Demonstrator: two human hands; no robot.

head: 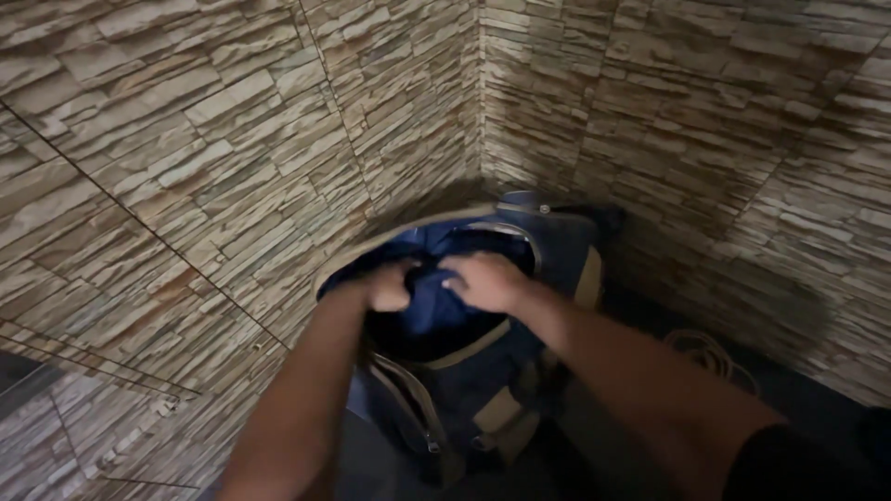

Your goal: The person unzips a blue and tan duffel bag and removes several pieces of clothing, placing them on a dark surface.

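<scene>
Stacked-stone tiling in tan and brown covers two walls that meet in a corner (479, 111), and dim light leaves the dark floor (613, 436) hard to read. Tucked into that corner stands a navy backpack (464, 390) with tan trim, its long axis running from the near floor up and away toward the corner, its unzipped mouth tilted up toward the camera. On the left side, the left hand (390, 286) is curled into the opening, fingers clenched on a fold of blue fabric (432, 301) inside the bag. Just beside it, the right hand (484, 281) grips the same blue fabric at the mouth, knuckles up. Farther right, a pale coiled cord (710, 353) lies on the floor near the wall, apart from the backpack.
</scene>
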